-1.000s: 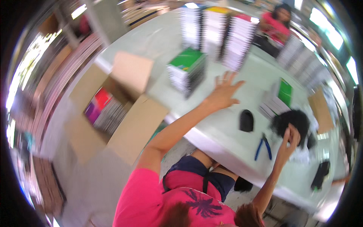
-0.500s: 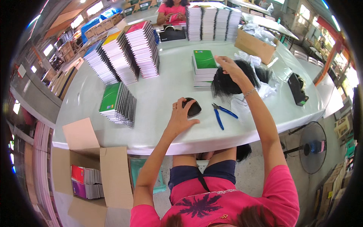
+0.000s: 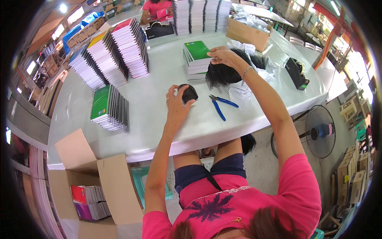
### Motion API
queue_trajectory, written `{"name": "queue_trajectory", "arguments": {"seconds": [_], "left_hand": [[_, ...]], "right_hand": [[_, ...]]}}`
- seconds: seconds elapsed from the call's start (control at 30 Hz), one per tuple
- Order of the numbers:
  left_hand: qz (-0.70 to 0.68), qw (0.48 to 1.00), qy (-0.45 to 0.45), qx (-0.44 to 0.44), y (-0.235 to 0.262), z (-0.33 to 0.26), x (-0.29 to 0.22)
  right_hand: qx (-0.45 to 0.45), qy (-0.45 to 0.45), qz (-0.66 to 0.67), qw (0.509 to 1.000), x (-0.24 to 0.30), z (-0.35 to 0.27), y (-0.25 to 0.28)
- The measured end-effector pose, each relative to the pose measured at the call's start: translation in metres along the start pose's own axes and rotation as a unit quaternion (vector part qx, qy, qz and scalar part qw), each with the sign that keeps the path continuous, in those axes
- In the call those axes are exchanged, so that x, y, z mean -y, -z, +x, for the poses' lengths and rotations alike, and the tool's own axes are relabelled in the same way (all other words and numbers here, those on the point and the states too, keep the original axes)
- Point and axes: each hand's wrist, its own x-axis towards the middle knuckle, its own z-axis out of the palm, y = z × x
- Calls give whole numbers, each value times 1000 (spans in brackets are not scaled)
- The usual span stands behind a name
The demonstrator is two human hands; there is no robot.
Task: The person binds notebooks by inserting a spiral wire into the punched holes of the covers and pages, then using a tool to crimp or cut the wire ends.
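Observation:
My left hand curls over a small black rounded object on the table, thumb and fingers about its near left side; its exact kind is unclear. At the right edge of a short stack, my right hand has its thumb and fingers closed on the top green notebook. Beneath my right wrist lies a heap of black wire binding coils, partly hidden by the hand. Blue-handled cutting pliers rest between my forearms, touched by neither hand.
Tall stacks of spiral notebooks stand at the left, a shorter green-covered stack nearer me. Other stacks stand at the back. A black tape dispenser and carton are right. An open box of notebooks sits below left; a fan lower right.
The whole view has shifted, so the table things appear further left and higher. My right fingers have come down onto the notebook's edge. My left hand stays at the black object.

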Motion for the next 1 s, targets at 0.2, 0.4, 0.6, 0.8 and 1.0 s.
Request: {"name": "queue_trajectory", "arguments": {"seconds": [0.2, 0.4, 0.6, 0.8, 1.0], "left_hand": [[-29, 981, -138, -131, 40, 37, -65], [279, 913, -252, -154, 86, 74, -106], [308, 924, -207, 91, 94, 61, -106], [97, 971, -142, 167, 63, 41, -107], [144, 981, -70, 110, 100, 17, -103]], "right_hand": [[-142, 228, -328, 906, 7, -5, 12], [-124, 357, -214, 901, 33, -82, -52], [72, 383, -266, 882, 25, -140, -38], [150, 335, -272, 890, 19, -146, -6], [107, 227, -85, 964, 21, -102, 52]]}}
